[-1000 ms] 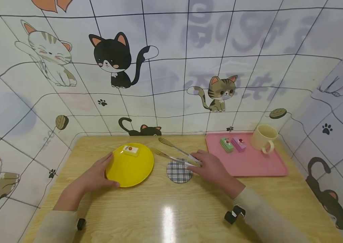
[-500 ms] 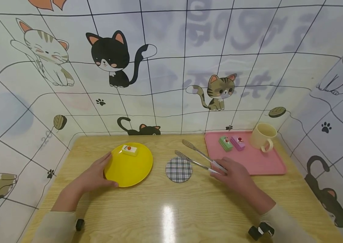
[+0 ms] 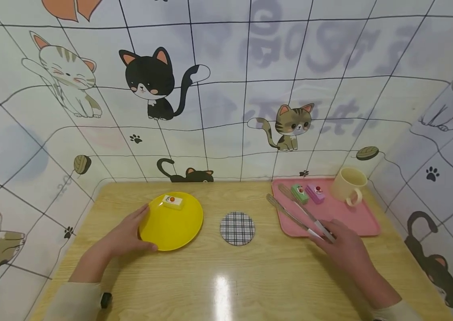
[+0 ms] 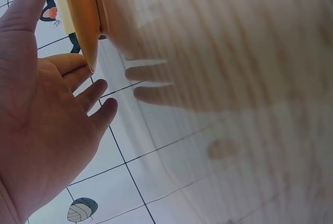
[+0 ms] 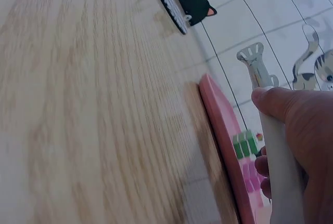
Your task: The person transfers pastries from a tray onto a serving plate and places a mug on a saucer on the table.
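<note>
My left hand rests at the left edge of a yellow plate, fingers and thumb spread along its rim. In the left wrist view some fingers extend freely below the plate's edge. A toy cake slice, cream-coloured with a red and orange topping, lies near the back of the plate. My right hand grips metal tongs by their pale handles. The tongs' tips are apart, over the left part of a pink tray, close to a green toy cake slice.
A purple toy cake slice lies beside the green one on the tray. Right of them stands a cream mug, its handle facing front. A round checked coaster lies mid-table. A wall with printed cats borders the table's back.
My right hand has moved right with the tongs, from over the coaster to the tray's left part. My left hand has stayed at the plate's rim.
</note>
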### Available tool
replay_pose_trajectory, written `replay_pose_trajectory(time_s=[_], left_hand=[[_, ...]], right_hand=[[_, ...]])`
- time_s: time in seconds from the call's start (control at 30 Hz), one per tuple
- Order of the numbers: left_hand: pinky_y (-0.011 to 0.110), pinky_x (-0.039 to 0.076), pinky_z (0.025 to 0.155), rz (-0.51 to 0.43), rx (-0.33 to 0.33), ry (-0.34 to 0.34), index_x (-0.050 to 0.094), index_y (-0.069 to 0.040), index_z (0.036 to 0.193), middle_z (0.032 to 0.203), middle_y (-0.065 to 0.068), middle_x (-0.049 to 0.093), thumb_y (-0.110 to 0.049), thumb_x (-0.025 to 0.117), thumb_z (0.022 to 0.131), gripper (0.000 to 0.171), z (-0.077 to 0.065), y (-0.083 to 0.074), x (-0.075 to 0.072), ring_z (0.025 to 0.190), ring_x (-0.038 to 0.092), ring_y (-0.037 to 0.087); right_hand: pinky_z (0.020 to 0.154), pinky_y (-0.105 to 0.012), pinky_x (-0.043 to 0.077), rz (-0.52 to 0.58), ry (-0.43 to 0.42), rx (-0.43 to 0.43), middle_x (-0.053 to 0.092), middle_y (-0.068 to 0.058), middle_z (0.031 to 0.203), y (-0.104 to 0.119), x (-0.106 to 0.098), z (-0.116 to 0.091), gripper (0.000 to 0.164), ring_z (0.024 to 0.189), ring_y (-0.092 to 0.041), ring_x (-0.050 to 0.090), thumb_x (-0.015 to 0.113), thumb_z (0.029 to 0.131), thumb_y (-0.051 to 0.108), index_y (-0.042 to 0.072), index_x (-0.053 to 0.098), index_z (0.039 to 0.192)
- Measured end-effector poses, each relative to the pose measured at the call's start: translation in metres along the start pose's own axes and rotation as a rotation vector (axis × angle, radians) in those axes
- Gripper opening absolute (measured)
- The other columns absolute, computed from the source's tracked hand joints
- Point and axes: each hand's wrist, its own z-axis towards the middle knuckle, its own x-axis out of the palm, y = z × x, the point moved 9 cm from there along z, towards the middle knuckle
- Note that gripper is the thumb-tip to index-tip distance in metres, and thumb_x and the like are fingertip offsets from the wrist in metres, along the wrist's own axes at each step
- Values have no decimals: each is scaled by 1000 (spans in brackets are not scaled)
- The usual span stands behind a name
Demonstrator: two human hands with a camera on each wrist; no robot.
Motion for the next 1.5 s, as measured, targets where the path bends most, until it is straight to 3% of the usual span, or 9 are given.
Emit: replay_pose_trajectory(time_s=[0.2,0.5,1.07,1.5], left_hand=[[71,23,129,1,1,-1,27,6,171,181,26,19,-56,98,79,132,-1,-1,3,162,22,54],[71,24,129,0,1,4,28,6,171,180,27,20,-56,99,78,132,-1,-2,5,162,23,55],[70,25,130,6,12,-21,28,7,171,180,26,21,-56,99,77,134,-2,-2,5,162,24,53],[69,25,130,13,-2,-24,27,5,172,181,24,21,-57,99,77,134,-2,0,1,163,24,52]], right_hand=[[63,-29,41,2,-3,154,61,2,89,-33,-12,-15,54,79,-20,52,86,97,47,7,76,131],[59,-29,40,-10,-44,230,62,-3,88,-59,-32,-27,56,75,-22,52,86,98,45,2,75,132],[60,-33,45,-11,13,273,75,-8,96,-68,-24,-29,57,76,-22,56,88,97,42,-4,76,129],[58,-33,40,-38,21,194,66,0,84,-61,-20,-21,52,69,-20,49,86,98,42,-1,79,126]])
